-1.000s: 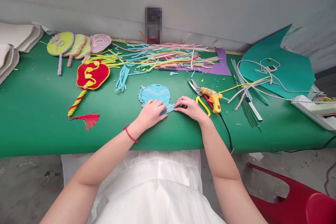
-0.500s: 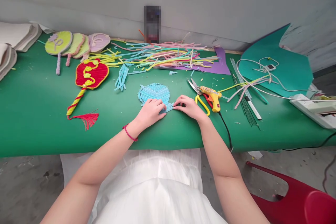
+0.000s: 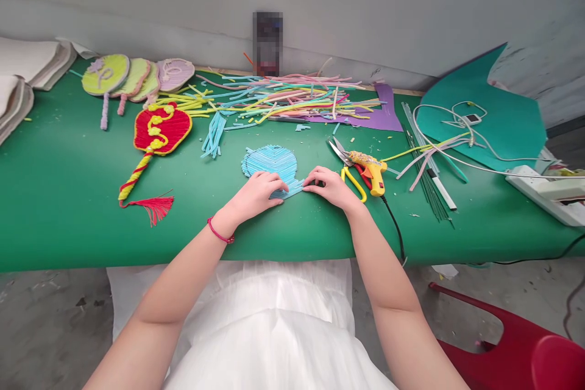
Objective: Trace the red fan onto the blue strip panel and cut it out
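Observation:
A round piece made of light blue pipe cleaners (image 3: 274, 159), set side by side, lies on the green table (image 3: 82, 207). My left hand (image 3: 256, 196) rests over its lower edge, thumb and fingers closed on blue pipe cleaner strips there. Those blue strips (image 3: 295, 187) stick out to the right between my hands. At their right end, my right hand (image 3: 331, 187) pinches a tip between thumb and fingers. Part of the piece is hidden under my left hand. Close by on the right lie scissors with yellow handles (image 3: 353, 184) and a yellow glue gun (image 3: 375, 175).
Behind are loose coloured pipe cleaners (image 3: 292, 97) and a blue bundle (image 3: 213, 135). A red fan with a tassel (image 3: 162, 128) lies left, near several pastel fans (image 3: 105, 74). Right are a teal sheet (image 3: 503, 116), a white cable and a power strip (image 3: 534, 192).
My left hand has slid slightly left along the blue strips, showing more of them. My right hand keeps its pinch at the end. The view has shifted a little.

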`<act>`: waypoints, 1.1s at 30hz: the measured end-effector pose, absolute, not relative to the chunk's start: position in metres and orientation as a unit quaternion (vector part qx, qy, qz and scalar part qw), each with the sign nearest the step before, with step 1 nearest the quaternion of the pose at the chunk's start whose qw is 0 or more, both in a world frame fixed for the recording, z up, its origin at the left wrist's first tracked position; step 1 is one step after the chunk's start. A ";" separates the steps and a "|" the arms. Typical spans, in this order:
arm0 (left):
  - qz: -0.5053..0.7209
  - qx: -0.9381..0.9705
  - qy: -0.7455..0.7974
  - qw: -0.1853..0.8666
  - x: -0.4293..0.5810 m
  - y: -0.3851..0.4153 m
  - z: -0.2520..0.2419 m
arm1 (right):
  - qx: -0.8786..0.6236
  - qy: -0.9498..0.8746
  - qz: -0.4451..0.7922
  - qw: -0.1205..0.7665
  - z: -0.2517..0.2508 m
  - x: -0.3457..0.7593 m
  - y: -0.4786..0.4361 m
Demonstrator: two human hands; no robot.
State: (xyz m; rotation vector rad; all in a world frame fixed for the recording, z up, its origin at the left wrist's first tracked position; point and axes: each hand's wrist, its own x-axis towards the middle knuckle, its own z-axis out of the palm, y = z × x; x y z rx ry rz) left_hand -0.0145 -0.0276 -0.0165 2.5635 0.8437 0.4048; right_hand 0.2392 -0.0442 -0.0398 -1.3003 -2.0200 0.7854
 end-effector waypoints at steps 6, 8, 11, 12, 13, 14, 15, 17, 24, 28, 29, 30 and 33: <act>0.168 0.905 0.308 0.243 -0.016 -0.025 -0.016 | -0.495 -0.753 0.298 0.317 -0.034 0.239 -0.045; 0.190 0.896 0.318 0.244 -0.016 -0.024 -0.016 | -0.506 -0.740 0.288 0.336 -0.030 0.239 -0.046; 0.218 0.888 0.339 0.220 -0.016 -0.023 -0.017 | -0.514 -0.732 0.278 0.351 -0.026 0.239 -0.048; 0.224 0.888 0.342 0.210 -0.016 -0.023 -0.018 | -0.511 -0.734 0.279 0.350 -0.025 0.239 -0.049; 0.227 0.889 0.344 0.201 -0.016 -0.023 -0.018 | -0.507 -0.737 0.282 0.345 -0.025 0.239 -0.049; 0.230 0.889 0.346 0.192 -0.016 -0.023 -0.019 | -0.503 -0.741 0.285 0.340 -0.025 0.238 -0.049; 0.231 0.889 0.349 0.185 -0.016 -0.023 -0.019 | -0.499 -0.746 0.288 0.335 -0.025 0.238 -0.049; 0.233 0.888 0.356 0.175 -0.016 -0.022 -0.020 | -0.494 -0.751 0.291 0.327 -0.028 0.238 -0.048; 0.236 0.886 0.362 0.169 -0.016 -0.021 -0.020 | -0.490 -0.754 0.301 0.317 -0.035 0.241 -0.046; 0.234 0.886 0.363 0.172 -0.016 -0.021 -0.020 | -0.491 -0.755 0.304 0.311 -0.036 0.241 -0.046; 0.235 0.885 0.363 0.172 -0.017 -0.021 -0.020 | -0.492 -0.754 0.305 0.310 -0.036 0.241 -0.046; 0.236 0.885 0.363 0.172 -0.017 -0.021 -0.020 | -0.492 -0.754 0.305 0.310 -0.036 0.241 -0.046; 0.237 0.885 0.362 0.170 -0.017 -0.020 -0.021 | -0.493 -0.753 0.305 0.310 -0.036 0.241 -0.047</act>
